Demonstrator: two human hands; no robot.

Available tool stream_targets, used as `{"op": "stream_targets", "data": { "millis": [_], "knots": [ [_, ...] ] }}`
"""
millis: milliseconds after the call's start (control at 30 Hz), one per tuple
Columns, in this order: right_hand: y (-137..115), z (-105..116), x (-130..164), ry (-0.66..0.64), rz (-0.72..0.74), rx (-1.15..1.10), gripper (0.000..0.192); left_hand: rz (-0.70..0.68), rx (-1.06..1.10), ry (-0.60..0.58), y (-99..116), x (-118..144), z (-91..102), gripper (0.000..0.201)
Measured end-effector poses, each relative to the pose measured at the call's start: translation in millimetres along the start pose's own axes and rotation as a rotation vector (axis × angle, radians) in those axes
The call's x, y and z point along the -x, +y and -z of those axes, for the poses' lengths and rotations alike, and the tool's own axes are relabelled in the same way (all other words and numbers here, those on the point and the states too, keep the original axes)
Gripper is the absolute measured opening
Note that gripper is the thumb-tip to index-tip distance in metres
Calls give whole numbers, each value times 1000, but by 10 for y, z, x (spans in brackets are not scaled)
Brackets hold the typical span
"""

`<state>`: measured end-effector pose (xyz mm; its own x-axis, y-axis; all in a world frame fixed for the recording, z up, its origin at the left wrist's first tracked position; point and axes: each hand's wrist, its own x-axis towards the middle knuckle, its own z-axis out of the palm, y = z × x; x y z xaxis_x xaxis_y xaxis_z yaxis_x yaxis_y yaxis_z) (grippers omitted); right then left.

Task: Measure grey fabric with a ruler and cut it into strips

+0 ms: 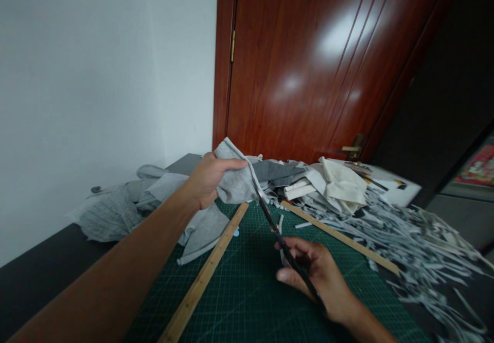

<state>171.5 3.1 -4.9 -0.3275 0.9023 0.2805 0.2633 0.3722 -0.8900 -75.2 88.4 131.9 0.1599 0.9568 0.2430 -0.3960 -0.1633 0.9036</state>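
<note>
Pinched between the thumb and fingers of my left hand [208, 178] is a piece of grey fabric [235, 186], lifted above the green cutting mat [254, 281]. My right hand [320, 276] grips a pair of dark-handled scissors [280, 237]. Their blades reach up to the fabric's right edge, where a narrow border runs along it. Whether the blades are parted there is too small to tell. Below my left hand, another grey fabric piece [204, 232] lies partly on the mat, next to a wooden ruler [208, 266].
A second wooden ruler [343, 237] lies slanted on the right. Beyond it spreads a heap of thin grey fabric strips [417, 250]. Folded cream fabric [343, 186] sits at the back, and crumpled grey cloth [111, 212] on the left. A wooden door [293, 65] stands behind the table.
</note>
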Motion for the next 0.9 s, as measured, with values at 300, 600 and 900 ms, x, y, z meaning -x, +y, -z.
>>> {"op": "stream_targets", "data": {
  "millis": [300,600,900],
  "knots": [
    [36,-16,3,75,119,-36,55,9,-52,-36,-9,34,-26,22],
    [60,-29,5,75,170,-69,54,20,-63,-43,-61,49,-79,20],
    [-39,-28,6,50,100,-18,44,18,-57,-69,-48,61,-83,23]
  ]
}}
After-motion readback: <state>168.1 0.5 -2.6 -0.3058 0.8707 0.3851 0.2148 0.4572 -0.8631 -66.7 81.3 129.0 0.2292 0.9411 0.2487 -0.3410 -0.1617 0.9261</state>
